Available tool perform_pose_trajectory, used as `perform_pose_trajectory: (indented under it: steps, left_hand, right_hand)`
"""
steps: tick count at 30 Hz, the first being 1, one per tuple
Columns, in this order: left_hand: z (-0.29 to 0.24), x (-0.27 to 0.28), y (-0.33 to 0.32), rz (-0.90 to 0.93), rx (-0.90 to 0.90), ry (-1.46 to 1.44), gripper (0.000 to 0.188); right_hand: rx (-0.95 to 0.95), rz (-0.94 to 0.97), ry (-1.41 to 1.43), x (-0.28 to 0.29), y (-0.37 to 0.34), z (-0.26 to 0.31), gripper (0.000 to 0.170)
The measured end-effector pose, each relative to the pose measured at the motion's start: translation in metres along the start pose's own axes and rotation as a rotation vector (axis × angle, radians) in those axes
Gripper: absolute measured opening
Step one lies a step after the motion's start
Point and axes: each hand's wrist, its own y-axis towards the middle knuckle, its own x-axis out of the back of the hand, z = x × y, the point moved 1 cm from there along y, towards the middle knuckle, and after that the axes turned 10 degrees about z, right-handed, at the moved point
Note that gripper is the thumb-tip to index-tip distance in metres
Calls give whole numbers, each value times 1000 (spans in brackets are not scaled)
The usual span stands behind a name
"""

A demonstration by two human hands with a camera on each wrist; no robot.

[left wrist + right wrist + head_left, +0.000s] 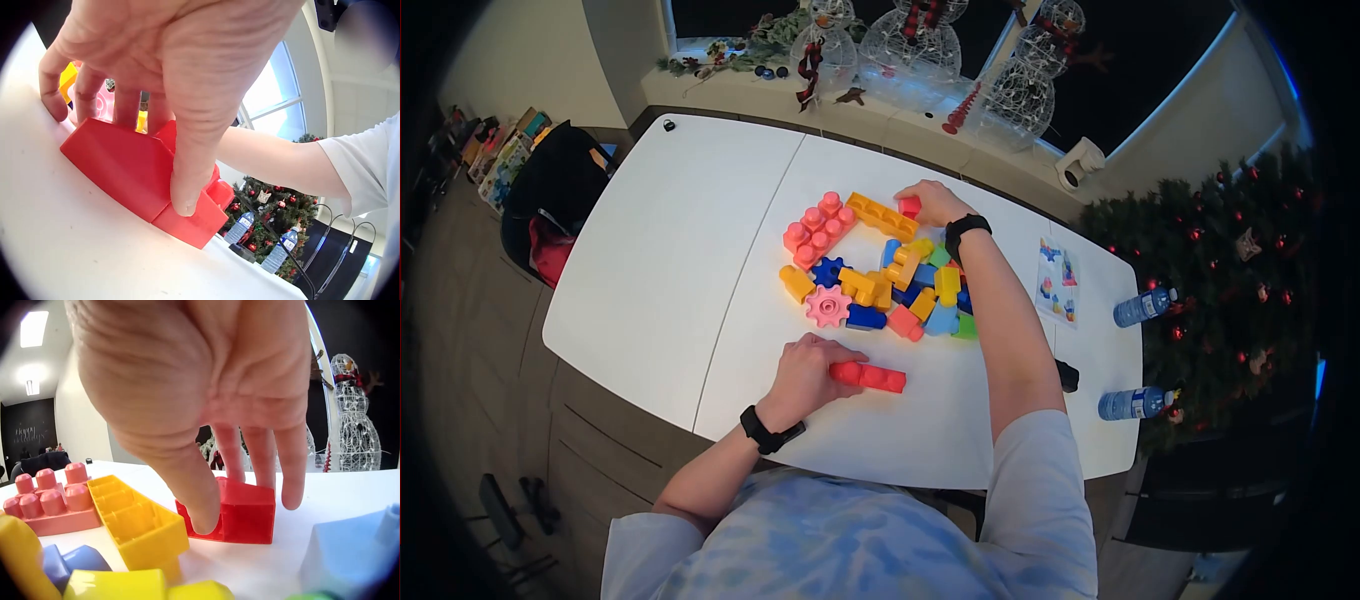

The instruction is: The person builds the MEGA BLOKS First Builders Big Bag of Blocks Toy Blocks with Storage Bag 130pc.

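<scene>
My left hand grips a row of red toy bricks near the front of the table, thumb on one side and fingers on the other. A seam shows between two red pieces in the left wrist view, where their lower edge lies close along the tabletop. At the far side of the pile, my right hand pinches another red brick with thumb and fingers. Beside that brick lies a long yellow brick, its hollow side showing. A pink studded brick sits left of the yellow one.
Between the hands lies a pile of blue, yellow, green and pink bricks, with a pink gear and a dark blue gear. A picture sheet and two water bottles stand toward the right of the white table.
</scene>
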Motion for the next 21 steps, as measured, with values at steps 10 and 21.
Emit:
perform_pose_trajectory:
  steps: [10, 21]
  left_hand:
    - [-1, 0, 1, -6, 6, 36, 39]
    - [6, -4, 2, 16, 7, 15, 41]
  right_hand:
    - [17, -211, 366, 51, -76, 11, 51]
    - [77, 37, 249, -65, -268, 97, 57]
